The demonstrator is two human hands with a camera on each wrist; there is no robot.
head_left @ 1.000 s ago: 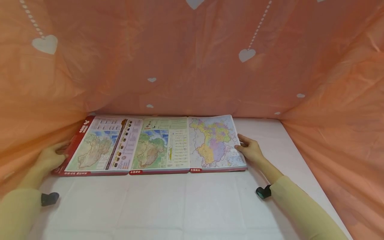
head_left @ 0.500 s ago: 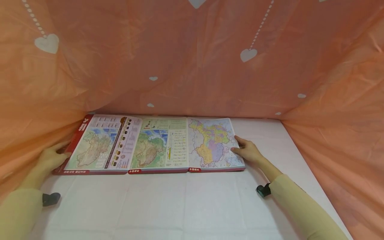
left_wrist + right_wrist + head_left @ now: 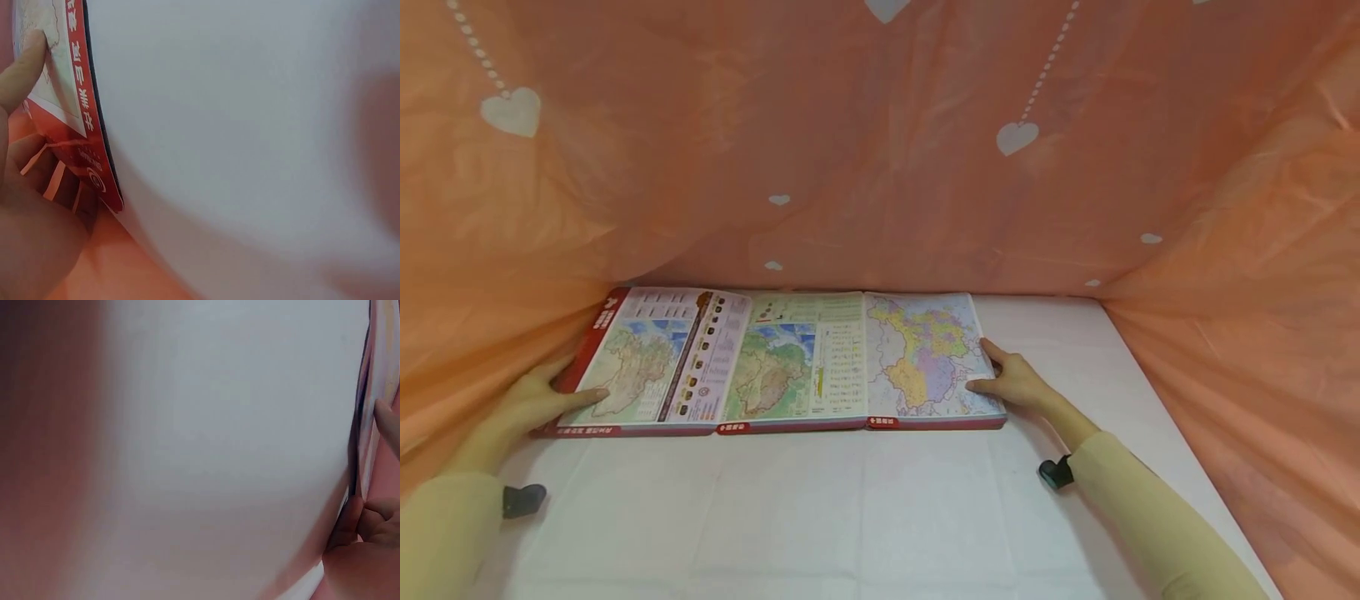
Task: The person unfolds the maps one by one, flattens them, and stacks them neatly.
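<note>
Soft even pinkish light, faint shadows, head view sharp, wrist views blurred

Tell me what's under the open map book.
The map book lies on the white table; both hands, left hand and right hand, grip its outer edges. Anything beneath is covered.
</note>
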